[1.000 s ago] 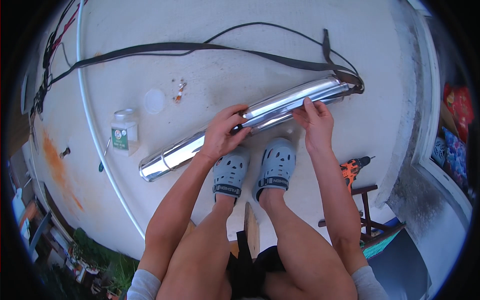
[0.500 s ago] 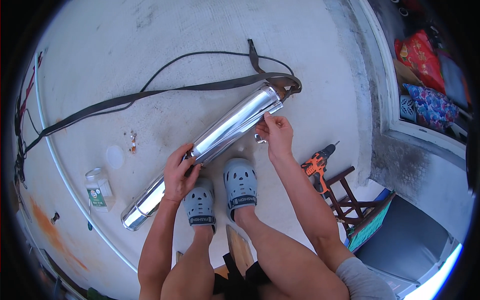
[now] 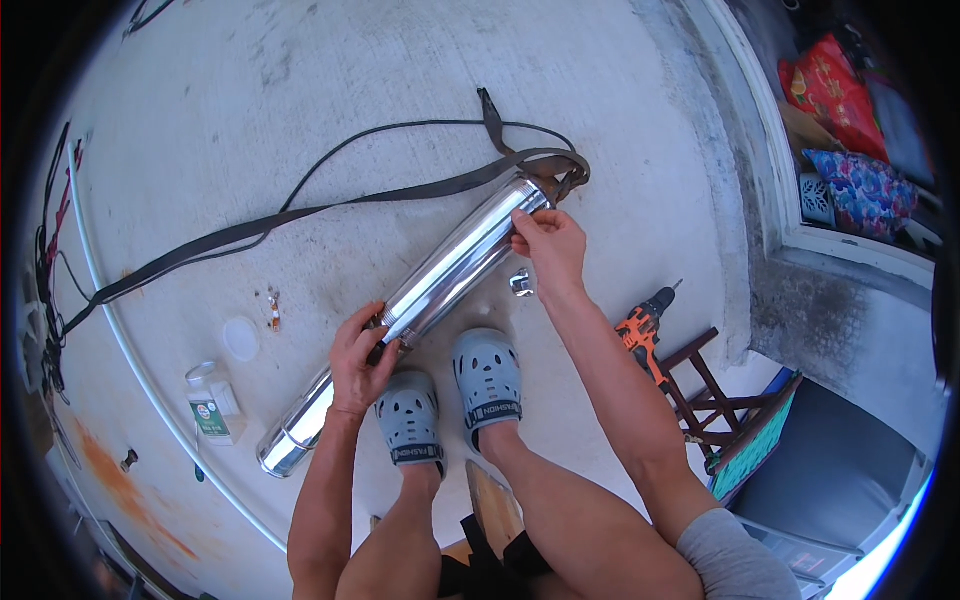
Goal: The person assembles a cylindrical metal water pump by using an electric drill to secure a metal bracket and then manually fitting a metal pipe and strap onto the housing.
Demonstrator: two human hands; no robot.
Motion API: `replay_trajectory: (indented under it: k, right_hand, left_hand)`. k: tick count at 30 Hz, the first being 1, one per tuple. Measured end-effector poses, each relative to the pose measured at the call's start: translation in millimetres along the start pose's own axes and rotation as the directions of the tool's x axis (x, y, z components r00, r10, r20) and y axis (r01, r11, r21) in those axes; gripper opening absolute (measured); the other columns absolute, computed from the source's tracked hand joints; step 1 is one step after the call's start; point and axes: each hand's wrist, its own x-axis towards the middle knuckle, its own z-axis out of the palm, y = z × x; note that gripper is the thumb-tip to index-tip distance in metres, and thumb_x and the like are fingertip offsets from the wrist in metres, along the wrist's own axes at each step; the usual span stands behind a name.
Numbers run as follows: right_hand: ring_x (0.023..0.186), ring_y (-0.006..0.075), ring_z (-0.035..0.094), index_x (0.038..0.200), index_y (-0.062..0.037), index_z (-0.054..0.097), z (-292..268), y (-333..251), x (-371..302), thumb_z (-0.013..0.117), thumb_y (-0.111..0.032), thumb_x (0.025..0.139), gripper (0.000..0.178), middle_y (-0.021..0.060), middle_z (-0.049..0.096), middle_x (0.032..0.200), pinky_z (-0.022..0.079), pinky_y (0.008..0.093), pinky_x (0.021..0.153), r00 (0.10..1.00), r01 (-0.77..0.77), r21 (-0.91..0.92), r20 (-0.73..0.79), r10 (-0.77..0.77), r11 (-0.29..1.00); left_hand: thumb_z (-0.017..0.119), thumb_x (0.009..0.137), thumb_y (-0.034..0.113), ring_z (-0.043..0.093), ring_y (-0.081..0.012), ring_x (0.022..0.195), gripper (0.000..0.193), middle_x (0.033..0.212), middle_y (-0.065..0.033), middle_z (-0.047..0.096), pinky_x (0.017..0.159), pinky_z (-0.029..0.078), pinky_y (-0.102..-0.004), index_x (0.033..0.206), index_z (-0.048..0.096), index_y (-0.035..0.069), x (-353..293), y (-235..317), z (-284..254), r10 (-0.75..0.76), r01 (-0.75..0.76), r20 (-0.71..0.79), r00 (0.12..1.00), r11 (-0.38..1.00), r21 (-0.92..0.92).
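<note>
A long, shiny steel submersible pump (image 3: 455, 265) lies slantwise on the concrete in front of my feet, its far end up to the right. My left hand (image 3: 360, 362) grips it around the dark joint near its middle, thumb and fingers bent over the casing. Along its right side runs a narrow metal strip (image 3: 478, 262). My right hand (image 3: 555, 250) pinches the strip near the far end, its fingertips against the casing. A black flat strap or hose (image 3: 350, 200) and a thinner black cable (image 3: 400, 126) lead away from that end. Beside my right wrist lies a small bent shiny metal piece (image 3: 521, 283).
An orange and black cordless drill (image 3: 642, 328) lies right, beside a dark wooden stool (image 3: 705, 402). At left are a clear jar (image 3: 213, 408), a round lid (image 3: 240, 339) and a white pipe (image 3: 135, 360). My clogs (image 3: 487, 375) stand close to the pump.
The metal strip's far end, held away from the casing earlier, now lies against it. My right hand has moved onto the pump's side; my left hand keeps its place.
</note>
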Motion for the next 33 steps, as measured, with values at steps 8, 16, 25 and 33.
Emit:
replay_trajectory:
  k: [8, 16, 25, 33]
  right_hand:
    - [0.06, 0.0096, 0.062, 0.089, -0.0017, 0.059, -16, 5, 17, 0.077, -0.024, 0.091, 0.029, 0.0042, 0.065, 0.073, 0.052, 0.0231, 0.055, 0.99, 0.134, -0.27, 0.084, -0.115, 0.953]
    - [0.058, 0.0096, 0.057, 0.107, -0.0014, 0.051, -5, -7, 8, 0.079, -0.015, 0.089, 0.037, 0.0027, 0.061, 0.071, 0.047, 0.0246, 0.052, 0.998, 0.053, -0.082, -0.025, -0.055, 0.995]
    - [0.06, 0.0083, 0.054, 0.112, -0.0016, 0.05, -5, 21, 25, 0.081, -0.015, 0.086, 0.043, 0.0011, 0.058, 0.068, 0.045, 0.026, 0.055, 0.957, 0.287, -0.167, 0.012, -0.289, 0.943]
    - [0.061, 0.0076, 0.053, 0.112, -0.0024, 0.051, -8, 23, 28, 0.082, -0.016, 0.085, 0.044, -0.0003, 0.057, 0.068, 0.045, 0.0257, 0.057, 0.968, 0.251, -0.116, 0.009, -0.251, 0.961]
  left_hand:
    - [0.079, 0.075, 0.004, 0.064, -0.0384, 0.112, 0.027, 0.128, -0.0211, 0.064, 0.094, 0.053, -0.0421, 0.097, 0.063, 0.003, -1, 3, 3, 0.006, -0.006, -0.021, 1.0, 1.0, -0.005]
    - [0.078, 0.08, 0.006, 0.065, -0.0374, 0.113, 0.023, 0.129, -0.0213, 0.063, 0.095, 0.054, -0.0414, 0.096, 0.063, 0.001, -1, 0, 2, 0.011, -0.011, -0.006, 1.0, 1.0, 0.001]
    - [0.078, 0.08, 0.006, 0.065, -0.036, 0.113, 0.022, 0.129, -0.0203, 0.063, 0.096, 0.054, -0.0406, 0.097, 0.065, 0.002, -1, -1, 2, -0.032, 0.032, 0.002, 0.999, 0.999, -0.03]
    - [0.077, 0.081, 0.005, 0.065, -0.0363, 0.114, 0.02, 0.131, -0.0212, 0.062, 0.097, 0.053, -0.0408, 0.096, 0.064, 0.001, -2, 6, 5, -0.109, 0.109, 0.003, 0.994, 0.991, -0.078]
